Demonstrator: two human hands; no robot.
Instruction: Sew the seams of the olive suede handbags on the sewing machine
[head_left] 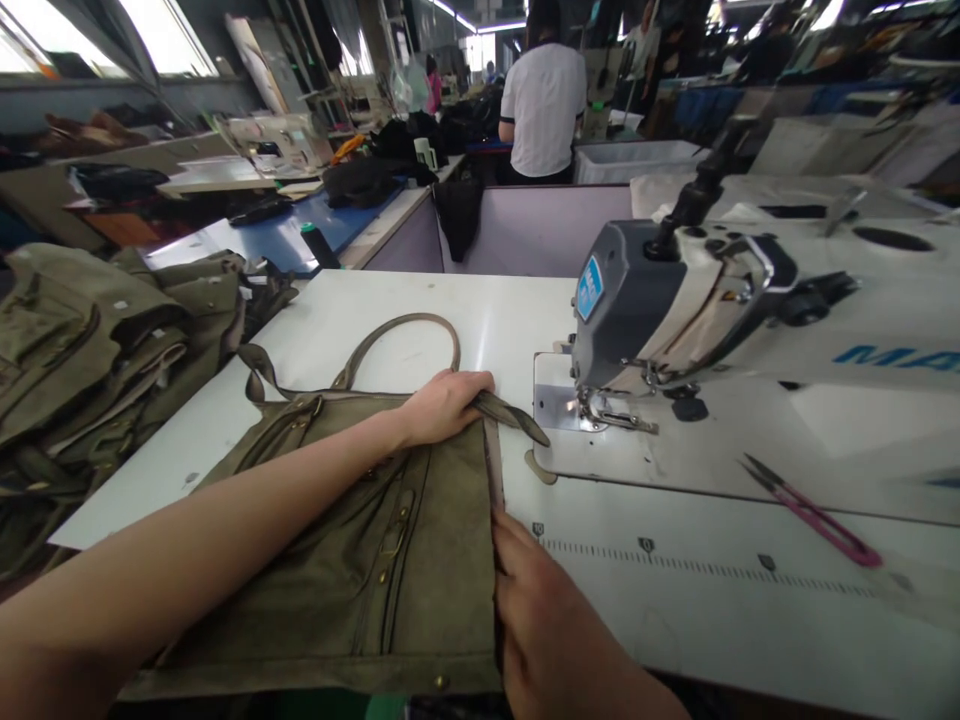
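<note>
left hand and right hand, both curled nearly closed, grip the olive bag.

Sewing workshop, identified by the large sewing machine at right, another machine behind, piled olive fabric and thread snips.

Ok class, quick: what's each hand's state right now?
Left hand: on the upper corner of the olive bag; grip cannot be told.
Right hand: closed, holding the bag's side edge.
</note>
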